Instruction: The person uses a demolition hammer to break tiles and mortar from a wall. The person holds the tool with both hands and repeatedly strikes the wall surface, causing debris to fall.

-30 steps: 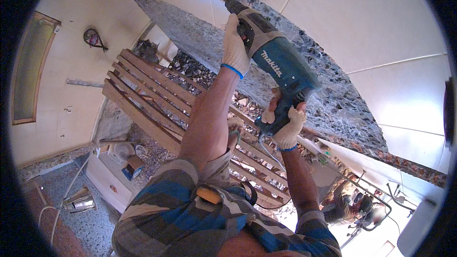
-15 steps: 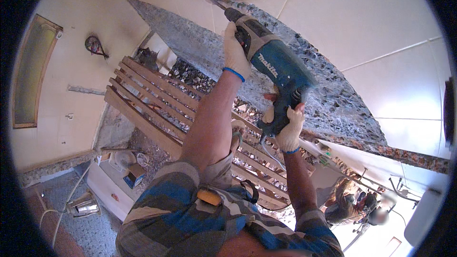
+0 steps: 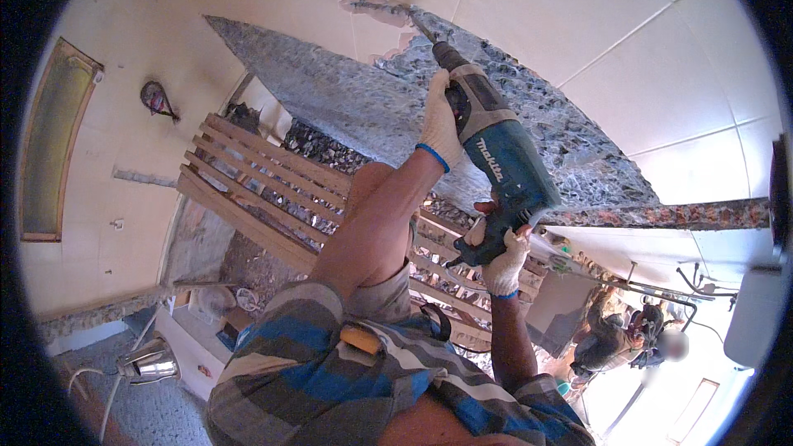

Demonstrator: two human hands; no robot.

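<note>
A teal and black rotary hammer drill (image 3: 508, 153) points up and away from me, with its bit (image 3: 421, 26) at the broken edge of the pale tiled surface (image 3: 570, 16). My left hand (image 3: 440, 124), in a white knit glove with a blue cuff, is wrapped round the front of the drill behind the chuck. Gloved the same way, my right hand (image 3: 505, 263) closes round the rear handle; the drill body partly hides its fingers. Rough grey exposed concrete (image 3: 570, 128) lies beside the tiles, and a pinkish jagged rim (image 3: 396, 48) shows near the bit.
Beneath me is a slatted wooden platform (image 3: 256, 169), with rubble (image 3: 326, 147) below and beyond it. Another person (image 3: 611, 339) is at lower right, near hoses or pipes (image 3: 652, 289). A shiny metal lamp-like fixture (image 3: 151, 362) and a cable stand at lower left.
The drill and both hands have shifted right and downward in the view. The bit has left the upper tip of the broken strip, and more jagged pinkish edge shows. The view has also turned slightly.
</note>
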